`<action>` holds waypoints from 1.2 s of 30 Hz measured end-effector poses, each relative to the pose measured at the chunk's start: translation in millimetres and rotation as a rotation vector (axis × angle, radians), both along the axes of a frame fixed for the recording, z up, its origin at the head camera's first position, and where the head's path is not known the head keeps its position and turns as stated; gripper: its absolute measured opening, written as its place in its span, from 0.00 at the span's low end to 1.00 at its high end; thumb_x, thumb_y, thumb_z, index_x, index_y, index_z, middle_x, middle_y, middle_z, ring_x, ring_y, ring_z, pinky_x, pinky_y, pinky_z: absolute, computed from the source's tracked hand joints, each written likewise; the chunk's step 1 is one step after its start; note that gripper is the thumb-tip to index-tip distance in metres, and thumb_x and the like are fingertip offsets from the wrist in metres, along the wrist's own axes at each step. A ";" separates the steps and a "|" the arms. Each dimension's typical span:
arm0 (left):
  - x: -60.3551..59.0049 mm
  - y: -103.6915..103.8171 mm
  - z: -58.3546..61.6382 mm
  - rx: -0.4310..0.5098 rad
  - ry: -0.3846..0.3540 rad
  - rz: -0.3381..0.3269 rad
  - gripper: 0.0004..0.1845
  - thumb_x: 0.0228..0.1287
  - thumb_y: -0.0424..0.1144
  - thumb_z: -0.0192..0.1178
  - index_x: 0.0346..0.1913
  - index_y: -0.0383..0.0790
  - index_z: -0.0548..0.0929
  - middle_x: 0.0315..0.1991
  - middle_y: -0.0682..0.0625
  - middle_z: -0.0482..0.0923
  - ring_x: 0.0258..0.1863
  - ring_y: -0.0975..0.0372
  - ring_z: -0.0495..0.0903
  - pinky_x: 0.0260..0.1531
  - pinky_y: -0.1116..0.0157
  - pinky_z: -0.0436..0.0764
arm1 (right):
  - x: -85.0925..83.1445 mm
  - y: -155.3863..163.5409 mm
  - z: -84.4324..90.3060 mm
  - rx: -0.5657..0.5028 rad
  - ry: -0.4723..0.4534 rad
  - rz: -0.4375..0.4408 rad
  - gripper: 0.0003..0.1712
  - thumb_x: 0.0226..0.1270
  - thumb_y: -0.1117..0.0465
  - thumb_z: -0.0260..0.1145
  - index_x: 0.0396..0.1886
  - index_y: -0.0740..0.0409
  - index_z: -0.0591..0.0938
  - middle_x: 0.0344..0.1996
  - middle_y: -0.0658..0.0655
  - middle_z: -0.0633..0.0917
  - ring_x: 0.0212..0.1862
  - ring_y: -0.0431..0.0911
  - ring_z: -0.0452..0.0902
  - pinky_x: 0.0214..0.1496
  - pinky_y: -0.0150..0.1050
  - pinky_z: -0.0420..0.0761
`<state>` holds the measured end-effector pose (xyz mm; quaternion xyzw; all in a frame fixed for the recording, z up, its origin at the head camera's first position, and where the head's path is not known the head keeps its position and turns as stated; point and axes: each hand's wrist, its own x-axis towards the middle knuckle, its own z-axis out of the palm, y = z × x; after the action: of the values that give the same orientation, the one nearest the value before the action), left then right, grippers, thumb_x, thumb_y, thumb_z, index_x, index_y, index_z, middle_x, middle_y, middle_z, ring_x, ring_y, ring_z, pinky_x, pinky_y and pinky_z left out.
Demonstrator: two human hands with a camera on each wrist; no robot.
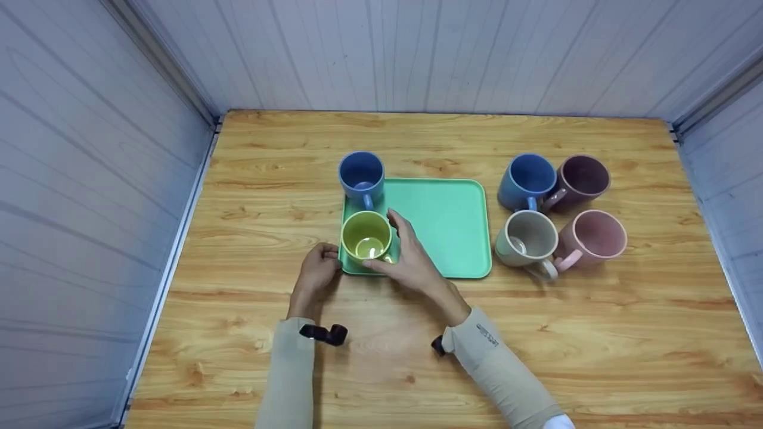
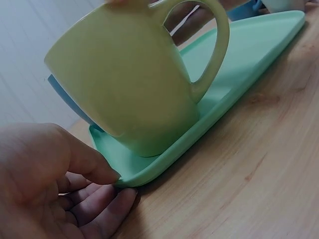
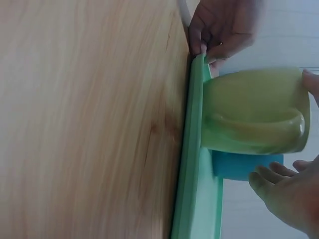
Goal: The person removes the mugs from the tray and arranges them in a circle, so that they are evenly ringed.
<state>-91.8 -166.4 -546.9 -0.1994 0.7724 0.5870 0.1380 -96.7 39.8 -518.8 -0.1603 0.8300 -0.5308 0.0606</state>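
Note:
A yellow mug (image 1: 363,229) stands upright on the front left corner of a green tray (image 1: 450,223), its handle pointing to the front right. My right hand (image 1: 411,259) is spread around the mug's right side. In the right wrist view the thumb touches the mug's rim, while the other fingers (image 3: 269,174) are apart from it. My left hand (image 1: 319,268) pinches the tray's front left corner, as the left wrist view shows, with a finger (image 2: 94,162) on the edge and others below. Behind the yellow mug is a blue mug (image 1: 361,173) at the tray's back left corner.
Right of the tray stand a second blue mug (image 1: 529,179), a purple mug (image 1: 581,182), a whitish mug (image 1: 527,238) and a pink mug (image 1: 596,238), grouped closely. Pale panel walls (image 1: 393,53) border the wooden table (image 1: 250,179) at the back and both sides.

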 end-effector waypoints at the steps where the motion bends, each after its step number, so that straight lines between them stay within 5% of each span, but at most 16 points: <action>1: 0.3 0.0 0.0 0.003 0.001 0.001 0.18 0.52 0.22 0.50 0.49 0.29 0.74 0.42 0.42 0.73 0.39 0.59 0.73 0.37 0.69 0.75 | -0.2 -1.9 -0.6 0.001 -0.006 -0.001 0.62 0.47 0.41 0.75 0.75 0.52 0.50 0.70 0.58 0.62 0.70 0.46 0.58 0.71 0.46 0.61; 18: 0.6 2.0 0.1 0.017 -0.013 0.027 0.18 0.52 0.22 0.51 0.48 0.29 0.75 0.42 0.43 0.73 0.39 0.58 0.72 0.36 0.69 0.76 | 2.7 -8.4 -8.2 -0.026 0.072 -0.073 0.58 0.41 0.44 0.79 0.71 0.52 0.60 0.62 0.53 0.72 0.62 0.46 0.69 0.65 0.45 0.69; 28: -0.8 -0.2 0.9 -0.033 -0.003 -0.011 0.18 0.53 0.24 0.51 0.49 0.30 0.74 0.43 0.44 0.73 0.41 0.58 0.71 0.41 0.67 0.74 | 9.8 7.0 2.6 -0.053 0.165 -0.060 0.58 0.41 0.43 0.79 0.70 0.56 0.62 0.62 0.52 0.73 0.61 0.45 0.71 0.61 0.45 0.75; 36: -2.4 0.0 1.3 -0.032 -0.062 -0.005 0.19 0.55 0.25 0.51 0.51 0.33 0.73 0.45 0.44 0.71 0.42 0.57 0.71 0.42 0.65 0.75 | 21.0 34.1 19.1 -0.086 0.183 -0.073 0.57 0.40 0.48 0.80 0.70 0.55 0.63 0.62 0.54 0.73 0.62 0.47 0.71 0.61 0.48 0.75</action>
<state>-94.2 -166.3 -545.6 -0.2178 0.7776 0.5676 0.1600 -75.7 73.9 -499.7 -0.1803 0.8138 -0.5509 -0.0417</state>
